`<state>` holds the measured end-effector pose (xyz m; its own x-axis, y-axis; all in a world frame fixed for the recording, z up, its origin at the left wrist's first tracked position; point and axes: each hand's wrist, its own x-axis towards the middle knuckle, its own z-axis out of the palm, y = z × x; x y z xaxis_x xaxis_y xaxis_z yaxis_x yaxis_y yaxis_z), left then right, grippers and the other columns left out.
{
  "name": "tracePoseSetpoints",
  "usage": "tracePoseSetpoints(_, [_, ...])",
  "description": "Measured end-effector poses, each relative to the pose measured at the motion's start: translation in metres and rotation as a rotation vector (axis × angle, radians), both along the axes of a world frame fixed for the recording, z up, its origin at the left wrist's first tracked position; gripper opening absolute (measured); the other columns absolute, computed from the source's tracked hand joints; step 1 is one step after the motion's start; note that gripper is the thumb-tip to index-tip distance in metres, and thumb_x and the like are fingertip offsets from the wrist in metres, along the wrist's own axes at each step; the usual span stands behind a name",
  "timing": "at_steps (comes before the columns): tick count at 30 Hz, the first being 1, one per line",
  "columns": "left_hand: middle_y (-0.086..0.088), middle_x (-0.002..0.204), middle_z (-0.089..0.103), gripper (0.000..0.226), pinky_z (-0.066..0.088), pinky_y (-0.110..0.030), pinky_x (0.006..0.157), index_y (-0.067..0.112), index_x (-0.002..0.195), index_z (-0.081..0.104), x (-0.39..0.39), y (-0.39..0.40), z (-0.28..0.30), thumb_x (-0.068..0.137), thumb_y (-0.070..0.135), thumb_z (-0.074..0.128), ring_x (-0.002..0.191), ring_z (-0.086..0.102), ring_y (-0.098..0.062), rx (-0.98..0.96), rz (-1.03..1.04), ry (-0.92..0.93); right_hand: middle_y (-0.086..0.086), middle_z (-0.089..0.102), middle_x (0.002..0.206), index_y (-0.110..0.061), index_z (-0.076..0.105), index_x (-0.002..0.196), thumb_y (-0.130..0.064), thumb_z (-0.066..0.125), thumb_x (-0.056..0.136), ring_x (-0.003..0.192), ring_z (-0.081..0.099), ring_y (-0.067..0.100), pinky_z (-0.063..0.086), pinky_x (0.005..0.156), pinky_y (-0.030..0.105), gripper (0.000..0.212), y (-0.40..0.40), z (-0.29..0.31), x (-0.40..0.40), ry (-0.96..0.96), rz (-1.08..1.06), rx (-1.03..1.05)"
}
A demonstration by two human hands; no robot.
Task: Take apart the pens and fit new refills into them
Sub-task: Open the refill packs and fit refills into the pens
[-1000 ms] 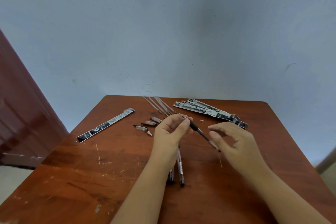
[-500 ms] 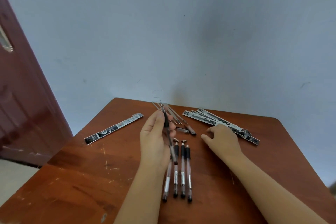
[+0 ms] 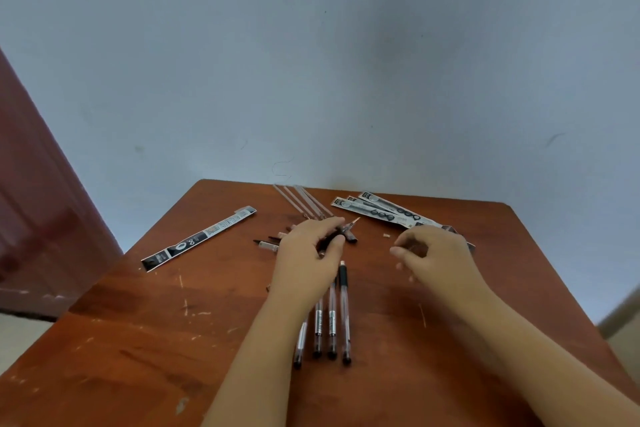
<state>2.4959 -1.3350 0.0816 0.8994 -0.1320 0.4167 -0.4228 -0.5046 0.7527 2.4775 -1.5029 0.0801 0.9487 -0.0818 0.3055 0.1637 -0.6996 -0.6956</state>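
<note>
My left hand (image 3: 308, 253) grips a dark pen (image 3: 348, 228) across the fingers, its tip pointing up and right. My right hand (image 3: 434, 253) hovers to the right of it, fingers curled toward the thumb; whether anything small is pinched there is hidden. Several assembled pens (image 3: 332, 319) lie side by side under my left wrist. Several clear refill tubes (image 3: 299, 201) lie at the far edge. A dark pen part (image 3: 351, 236) lies by my left fingertips.
The wooden table (image 3: 138, 340) carries refill packets (image 3: 381, 210) at the far right and one long packet (image 3: 201, 237) at the left. Small pen parts (image 3: 268, 243) lie left of my left hand. A tiny piece (image 3: 386, 236) lies between the hands. A red-brown door (image 3: 34, 201) stands left.
My left hand has turned the pen from upright to lying across its fingers and moved it further away. My right hand lifted off the table and shifted right.
</note>
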Motion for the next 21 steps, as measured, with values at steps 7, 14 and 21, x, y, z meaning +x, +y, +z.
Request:
tracePoseSetpoints(7, [0.009, 0.094, 0.061, 0.021, 0.036, -0.002, 0.078, 0.014, 0.104, 0.067, -0.006, -0.015, -0.006, 0.085, 0.011, 0.06, 0.092, 0.053, -0.004, 0.205, -0.119, -0.02, -0.007, 0.059, 0.083, -0.011, 0.069, 0.084, 0.002, 0.062, 0.077, 0.058, 0.059, -0.008, 0.041, 0.06, -0.001, 0.015, -0.019, 0.001, -0.028, -0.033, -0.065, 0.323])
tracePoseSetpoints(14, [0.002, 0.095, 0.069, 0.019, 0.036, -0.006, 0.081, 0.016, 0.098, 0.07, -0.008, -0.025, -0.015, 0.081, 0.015, 0.065, 0.091, 0.056, -0.004, 0.267, -0.217, -0.128, -0.015, 0.059, 0.073, -0.016, 0.069, 0.071, 0.005, 0.068, 0.071, 0.074, 0.059, -0.002, 0.048, 0.066, 0.008, 0.021, -0.018, -0.011, -0.026, -0.226, -0.019, 0.212])
tracePoseSetpoints(21, [0.002, 0.085, 0.07, 0.024, 0.039, -0.006, 0.082, 0.015, 0.093, 0.072, -0.007, -0.026, -0.017, 0.073, 0.021, 0.06, 0.092, 0.052, -0.005, 0.265, -0.22, -0.183, -0.014, 0.06, 0.071, -0.009, 0.071, 0.068, 0.008, 0.068, 0.069, 0.079, 0.056, -0.002, 0.044, 0.062, 0.006, 0.017, -0.02, -0.017, -0.022, -0.295, 0.031, 0.156])
